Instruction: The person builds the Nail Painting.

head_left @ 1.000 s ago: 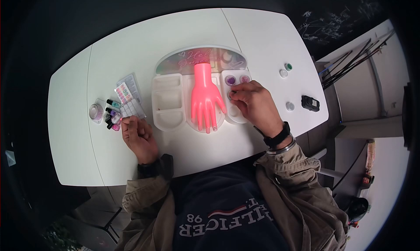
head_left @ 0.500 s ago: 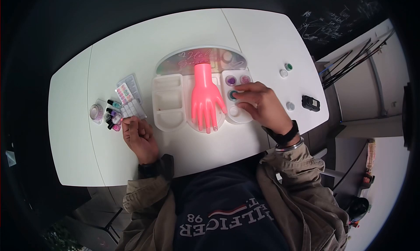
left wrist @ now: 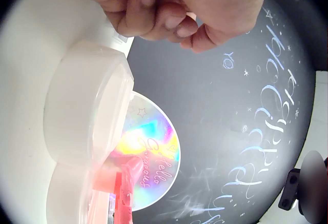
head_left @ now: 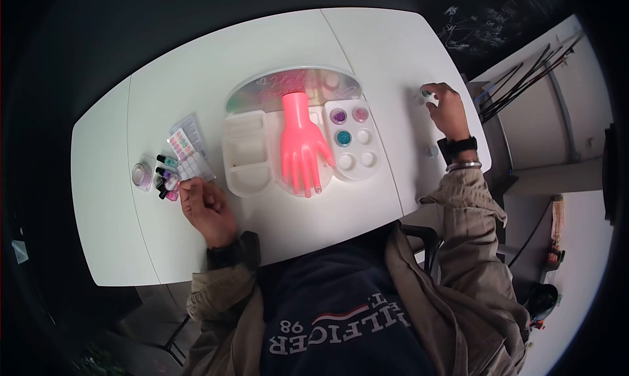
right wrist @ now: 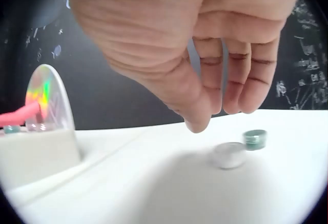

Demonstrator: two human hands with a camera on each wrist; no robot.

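In the right wrist view, my right hand (head_left: 452, 114) hovers with thumb and fingers bent downward and nothing between them. Below its fingertips, a green-topped small jar (right wrist: 254, 140) and a pale one (right wrist: 229, 156) stand close together on the table. My left hand (head_left: 208, 212) rests near the table's front left, fingers loosely curled, beside a pack of white false nails (head_left: 196, 167). Between the hands stands a pink mannequin hand (head_left: 298, 146), fingers pointing toward me. At its right, a white tray (head_left: 356, 150) holds a purple glitter pot (head_left: 338, 116), a pink one (head_left: 360, 114) and a teal one (head_left: 343, 138).
A compartment tray (head_left: 246, 166) lies left of the mannequin hand, with an iridescent lettered panel (head_left: 262, 93) behind. Several nail polish bottles (head_left: 168, 179), a sticker sheet (head_left: 178, 143) and a round tub (head_left: 141, 174) lie at left. Another small clear jar (head_left: 431, 150) sits near my right wrist.
My right hand has let go of the teal pot, which now sits in the tray, and has moved right to the small jars. My left hand has hardly moved.
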